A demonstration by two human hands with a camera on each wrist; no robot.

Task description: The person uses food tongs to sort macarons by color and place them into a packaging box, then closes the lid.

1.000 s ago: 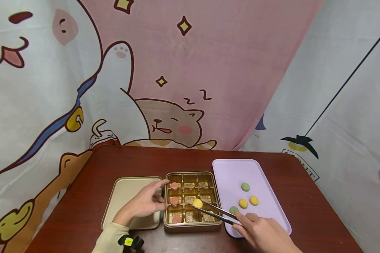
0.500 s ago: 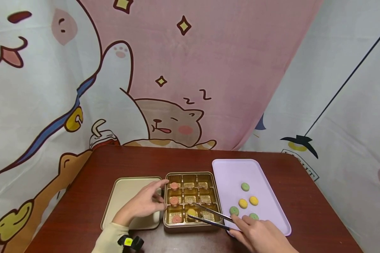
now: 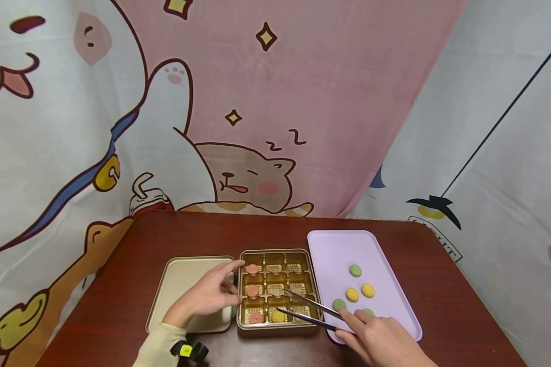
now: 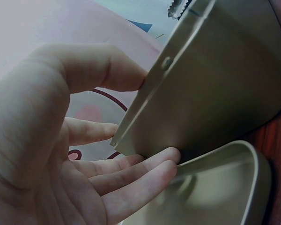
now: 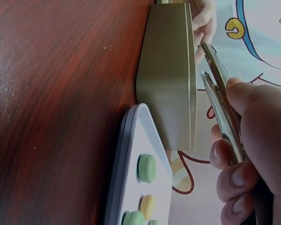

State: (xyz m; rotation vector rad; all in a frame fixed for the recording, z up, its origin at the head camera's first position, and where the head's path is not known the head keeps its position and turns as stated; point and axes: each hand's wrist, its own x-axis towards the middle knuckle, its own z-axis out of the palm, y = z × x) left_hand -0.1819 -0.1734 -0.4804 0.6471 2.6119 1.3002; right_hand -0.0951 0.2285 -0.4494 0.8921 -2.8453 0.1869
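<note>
My right hand (image 3: 382, 340) grips metal tongs (image 3: 313, 320). Their tips are spread apart over the front of a gold tin (image 3: 277, 332) with a divided insert, nothing between them. A yellow macaron (image 3: 278, 316) lies in the front middle compartment, just left of the lower tip. Three pink macarons (image 3: 252, 291) occupy the left column, one per compartment. With fairly straight fingers, my left hand (image 3: 209, 292) touches the tin's left side; in the left wrist view the thumb is at the rim of the tin (image 4: 210, 84) and the other fingertips lie lower along its wall.
On the right, a lilac tray (image 3: 334, 247) bears green macarons (image 3: 355, 270) and two yellow macarons (image 3: 368, 290). The tin's lid (image 3: 183, 272) lies left of it, partly under my left hand. A patterned cloth (image 3: 349, 102) hangs behind the table (image 3: 239, 229).
The tongs brought the yellow macaron down into the front middle compartment and let it go. Their tips then drew back slightly to the right. My left hand stayed in place.
</note>
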